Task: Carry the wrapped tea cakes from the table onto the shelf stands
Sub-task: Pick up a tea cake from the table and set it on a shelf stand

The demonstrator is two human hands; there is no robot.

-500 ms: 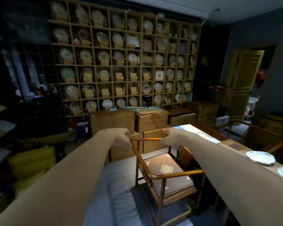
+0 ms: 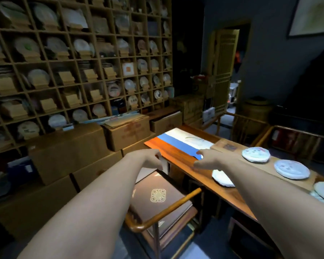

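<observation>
No writing can be read anywhere. The wrapped tea cakes (image 2: 256, 154) on the worktop (image 2: 178, 156), at about two o'clock, carry printed marks too blurred to make out. The dark box (image 2: 158, 198) on the chair, at six o'clock, bears a gold ornamental emblem with no letters. Red stamps on the cardboard cartons (image 2: 128, 130), at twelve o'clock, stay illegible.

The desk (image 2: 178, 154) is glossy polished wood, the tea cakes (image 2: 291, 169) on it are wrapped in matt, wrinkled white paper, the shelf (image 2: 120, 58) is plain matt wood, and the boxes (image 2: 67, 146) are brown cardboard.
</observation>
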